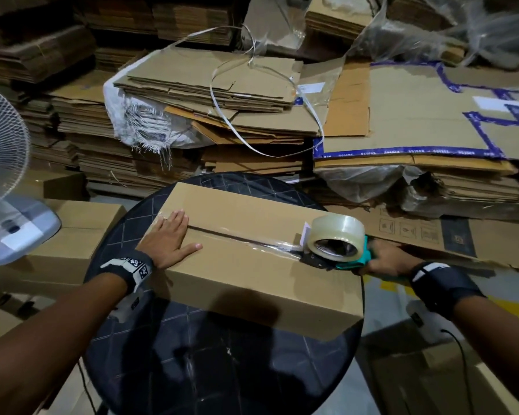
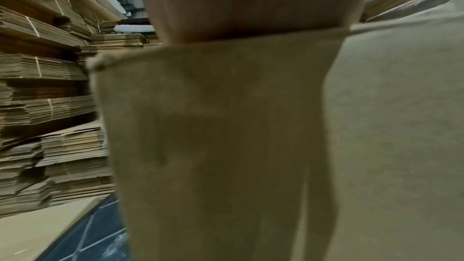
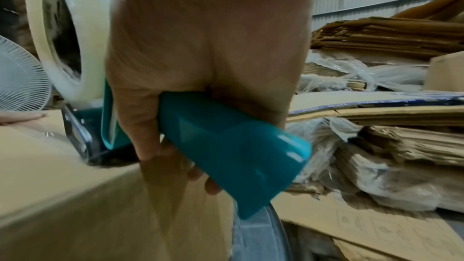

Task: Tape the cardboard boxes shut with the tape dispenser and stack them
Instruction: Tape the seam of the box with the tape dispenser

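One long brown cardboard box (image 1: 252, 259) lies on the round dark table (image 1: 222, 369), left hand (image 1: 170, 239) flat-fingered on its left end, right hand (image 1: 385, 259) clenched round the teal tape dispenser (image 1: 337, 245) at its right end; risk: tape wandering off the seam.

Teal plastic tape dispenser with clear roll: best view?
Head view: the whole teal plastic tape dispenser with clear roll sits at the box seam's right end. Right wrist shows only its handle and roll edge, close and blurred. Left wrist doesn't show it.

Left hand (image 1: 169, 239) flat, right hand (image 1: 384, 259) clenched
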`<act>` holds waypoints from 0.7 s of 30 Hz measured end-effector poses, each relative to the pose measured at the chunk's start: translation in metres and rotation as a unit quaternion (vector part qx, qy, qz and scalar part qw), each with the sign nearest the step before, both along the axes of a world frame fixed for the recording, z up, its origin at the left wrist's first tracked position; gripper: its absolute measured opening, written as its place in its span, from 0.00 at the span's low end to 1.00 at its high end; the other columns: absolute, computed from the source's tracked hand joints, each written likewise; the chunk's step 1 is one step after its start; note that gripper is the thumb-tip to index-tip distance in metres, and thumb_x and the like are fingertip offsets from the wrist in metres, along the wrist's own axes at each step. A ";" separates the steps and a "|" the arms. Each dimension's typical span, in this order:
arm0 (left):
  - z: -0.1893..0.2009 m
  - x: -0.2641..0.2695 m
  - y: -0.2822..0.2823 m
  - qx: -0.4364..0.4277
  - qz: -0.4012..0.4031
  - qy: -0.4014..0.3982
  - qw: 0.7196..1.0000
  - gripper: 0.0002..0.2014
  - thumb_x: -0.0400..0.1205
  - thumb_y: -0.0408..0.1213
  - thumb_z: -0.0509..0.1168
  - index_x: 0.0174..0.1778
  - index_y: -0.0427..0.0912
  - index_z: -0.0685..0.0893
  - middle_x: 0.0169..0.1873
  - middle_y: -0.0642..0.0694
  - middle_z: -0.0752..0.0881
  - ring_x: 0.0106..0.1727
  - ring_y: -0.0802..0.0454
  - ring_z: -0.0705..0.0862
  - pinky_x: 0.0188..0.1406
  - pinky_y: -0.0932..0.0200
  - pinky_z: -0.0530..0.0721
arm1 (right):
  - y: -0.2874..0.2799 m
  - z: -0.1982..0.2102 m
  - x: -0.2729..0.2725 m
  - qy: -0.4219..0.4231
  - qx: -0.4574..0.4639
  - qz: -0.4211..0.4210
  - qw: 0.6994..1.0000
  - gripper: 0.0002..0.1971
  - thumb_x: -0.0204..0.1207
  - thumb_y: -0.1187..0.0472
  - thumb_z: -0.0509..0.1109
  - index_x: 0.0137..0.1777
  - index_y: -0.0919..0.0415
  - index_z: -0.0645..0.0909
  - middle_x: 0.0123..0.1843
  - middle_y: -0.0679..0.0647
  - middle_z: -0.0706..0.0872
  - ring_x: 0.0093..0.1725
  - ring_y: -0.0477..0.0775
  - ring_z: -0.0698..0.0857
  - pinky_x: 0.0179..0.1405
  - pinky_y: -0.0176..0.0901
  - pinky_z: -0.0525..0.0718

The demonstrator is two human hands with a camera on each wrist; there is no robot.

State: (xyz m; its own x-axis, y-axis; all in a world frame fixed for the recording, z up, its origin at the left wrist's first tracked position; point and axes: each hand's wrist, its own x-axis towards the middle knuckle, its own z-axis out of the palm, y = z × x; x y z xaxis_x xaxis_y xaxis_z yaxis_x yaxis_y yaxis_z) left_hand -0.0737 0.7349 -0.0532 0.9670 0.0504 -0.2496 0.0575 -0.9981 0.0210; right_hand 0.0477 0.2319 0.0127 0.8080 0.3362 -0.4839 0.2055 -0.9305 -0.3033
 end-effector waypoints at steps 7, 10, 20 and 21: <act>-0.005 -0.019 -0.061 -0.052 -0.088 -0.009 0.995 0.58 0.71 0.81 0.25 0.89 0.42 0.41 0.87 0.46 0.39 0.87 0.54 0.37 0.85 0.48 0.39 | 0.019 -0.001 -0.015 -0.038 0.015 0.026 0.999 0.09 0.74 0.59 0.77 0.49 0.53 0.79 0.45 0.48 0.82 0.42 0.47 0.81 0.39 0.36 0.77; -0.005 -0.022 -0.073 -0.060 -0.089 -0.016 0.994 0.57 0.71 0.81 0.25 0.89 0.43 0.40 0.87 0.47 0.39 0.87 0.55 0.37 0.86 0.48 0.40 | 0.040 0.001 -0.016 -0.040 0.029 0.046 0.998 0.09 0.75 0.62 0.75 0.41 0.50 0.77 0.39 0.45 0.81 0.36 0.39 0.79 0.31 0.24 0.75; -0.003 -0.009 -0.086 -0.077 -0.064 -0.010 0.995 0.56 0.73 0.80 0.31 0.89 0.41 0.42 0.88 0.45 0.40 0.88 0.52 0.39 0.86 0.46 0.39 | 0.147 -0.004 -0.015 -0.017 0.085 0.103 0.991 0.05 0.67 0.54 0.75 0.38 0.51 0.82 0.33 0.46 0.88 0.34 0.47 0.88 0.38 0.43 0.88; -0.005 -0.008 -0.088 -0.082 -0.056 -0.004 0.995 0.56 0.73 0.80 0.30 0.89 0.41 0.42 0.88 0.45 0.40 0.88 0.51 0.38 0.86 0.47 0.38 | 0.151 -0.004 -0.014 -0.016 0.089 0.106 0.990 0.05 0.69 0.57 0.76 0.38 0.51 0.82 0.33 0.46 0.88 0.34 0.47 0.88 0.36 0.42 0.87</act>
